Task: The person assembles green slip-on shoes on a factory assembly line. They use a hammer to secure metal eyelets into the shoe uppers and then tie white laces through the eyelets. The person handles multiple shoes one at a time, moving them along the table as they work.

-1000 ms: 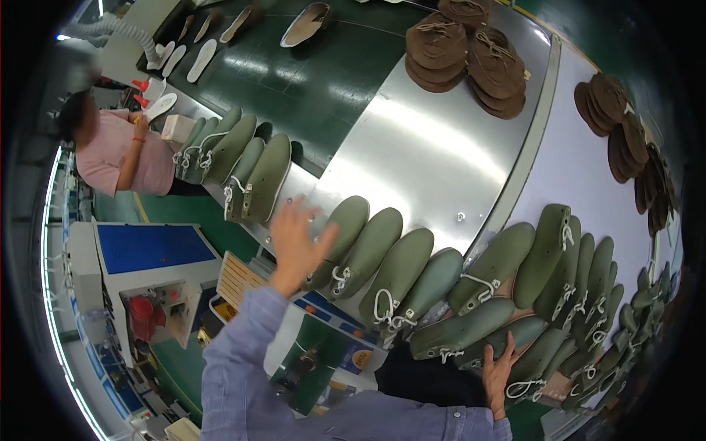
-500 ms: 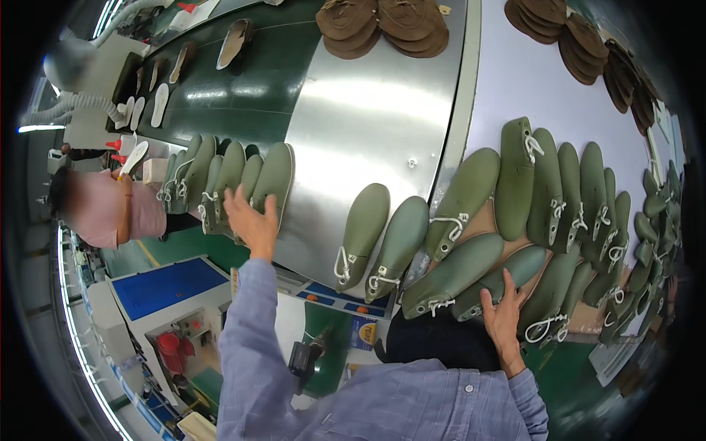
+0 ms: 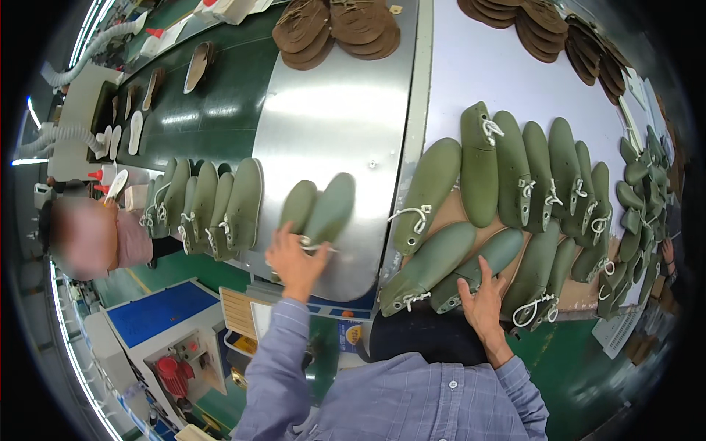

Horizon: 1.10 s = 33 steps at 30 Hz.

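Observation:
My left hand (image 3: 296,266) is closed around the heel ends of a pair of green shoe lasts (image 3: 328,212) with white cord loops, on the metal sheet. These lasts are slightly blurred. Just left of them stands a row of more green lasts (image 3: 243,202), toes pointing away from me. My right hand (image 3: 484,305) rests with fingers apart against a green last (image 3: 494,253) lying at the near edge of the right-hand table. Around it several other corded lasts (image 3: 430,192) lie close together over brown board.
Stacks of brown shoe uppers (image 3: 362,29) lie at the far end of the metal sheet (image 3: 323,117). A dark green conveyor belt (image 3: 228,103) carries uppers and white insoles. Beyond it, at left, a person in pink (image 3: 136,231) holds an insole.
My left hand has come from the left row to the pair of lasts, which has shifted left across the metal sheet. My right hand stays by the same last. The view has shifted too.

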### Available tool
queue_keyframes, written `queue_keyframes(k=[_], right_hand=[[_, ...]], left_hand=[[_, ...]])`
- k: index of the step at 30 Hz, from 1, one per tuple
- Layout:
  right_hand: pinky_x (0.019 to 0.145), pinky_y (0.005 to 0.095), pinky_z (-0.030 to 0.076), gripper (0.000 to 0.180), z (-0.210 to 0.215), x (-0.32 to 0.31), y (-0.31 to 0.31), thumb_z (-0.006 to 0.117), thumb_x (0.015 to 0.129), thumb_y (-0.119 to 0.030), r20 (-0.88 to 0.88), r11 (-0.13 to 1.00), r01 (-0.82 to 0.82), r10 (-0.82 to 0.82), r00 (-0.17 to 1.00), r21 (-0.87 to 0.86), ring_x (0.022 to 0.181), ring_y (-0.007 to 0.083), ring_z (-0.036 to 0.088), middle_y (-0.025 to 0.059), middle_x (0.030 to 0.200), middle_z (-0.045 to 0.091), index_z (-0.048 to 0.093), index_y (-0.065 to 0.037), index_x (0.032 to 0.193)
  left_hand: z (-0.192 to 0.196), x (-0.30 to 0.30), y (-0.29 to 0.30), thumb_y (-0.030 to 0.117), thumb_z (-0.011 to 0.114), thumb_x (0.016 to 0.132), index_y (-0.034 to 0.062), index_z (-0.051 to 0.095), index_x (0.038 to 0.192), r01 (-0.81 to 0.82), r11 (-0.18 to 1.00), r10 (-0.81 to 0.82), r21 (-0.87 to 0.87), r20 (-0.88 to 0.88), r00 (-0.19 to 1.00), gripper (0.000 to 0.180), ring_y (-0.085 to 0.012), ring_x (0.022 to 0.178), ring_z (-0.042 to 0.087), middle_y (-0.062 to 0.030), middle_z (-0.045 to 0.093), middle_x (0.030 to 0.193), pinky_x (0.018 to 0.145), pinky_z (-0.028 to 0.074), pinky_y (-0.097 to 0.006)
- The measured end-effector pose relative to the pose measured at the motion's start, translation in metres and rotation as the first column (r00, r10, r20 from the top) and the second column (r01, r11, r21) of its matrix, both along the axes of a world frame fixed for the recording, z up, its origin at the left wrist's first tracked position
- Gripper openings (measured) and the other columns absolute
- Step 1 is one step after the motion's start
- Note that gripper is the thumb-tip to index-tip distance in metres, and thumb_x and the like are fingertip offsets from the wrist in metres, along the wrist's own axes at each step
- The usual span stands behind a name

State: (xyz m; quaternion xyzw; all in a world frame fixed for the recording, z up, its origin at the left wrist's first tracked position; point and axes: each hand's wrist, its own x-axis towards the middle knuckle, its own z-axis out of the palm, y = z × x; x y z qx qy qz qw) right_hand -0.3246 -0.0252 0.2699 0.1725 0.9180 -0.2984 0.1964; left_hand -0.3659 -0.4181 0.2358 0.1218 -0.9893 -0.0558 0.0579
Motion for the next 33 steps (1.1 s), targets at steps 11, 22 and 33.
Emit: queue_keyframes(k=[11,22,33], right_hand=[[0.091,0.0580,0.053,0.078,-0.006,0.000,0.002,0.070,0.089,-0.044,0.035,1.000,0.011,-0.012,0.999,0.018,0.101,0.0629,0.059,0.0482,0.141,0.027,0.034,-0.022,0.155],[0.093,0.0601,0.051,0.076,-0.005,0.004,0.000,0.070,0.089,-0.040,-0.018,0.998,0.057,-0.057,0.998,-0.013,0.104,0.0636,0.057,0.0459,0.141,0.028,0.035,-0.021,0.154],[0.103,0.0573,0.046,0.100,-0.016,0.009,-0.003,0.071,0.087,-0.031,0.001,0.979,0.166,-0.167,0.986,-0.121,0.121,0.0600,0.049,0.0414,0.143,0.027,0.008,-0.016,0.162]], left_hand=[[0.040,-0.080,0.158,0.023,0.082,0.079,-0.0047,0.043,0.146,0.099,0.792,-0.301,0.603,0.243,0.922,0.082,-0.0433,0.132,0.051,-0.0276,0.051,0.144,0.112,0.041,-0.046],[0.012,-0.156,0.031,-0.017,0.055,0.070,0.0158,0.066,0.125,0.653,0.670,-0.716,0.353,0.078,0.693,0.065,-0.0315,0.118,0.062,-0.0071,0.068,0.124,0.101,0.049,-0.042],[0.042,-0.166,0.009,0.006,0.062,0.084,0.0154,0.069,0.106,0.961,0.237,-0.905,0.144,0.392,0.164,0.025,-0.0276,0.136,0.048,-0.0064,0.063,0.125,0.122,0.033,-0.046]])
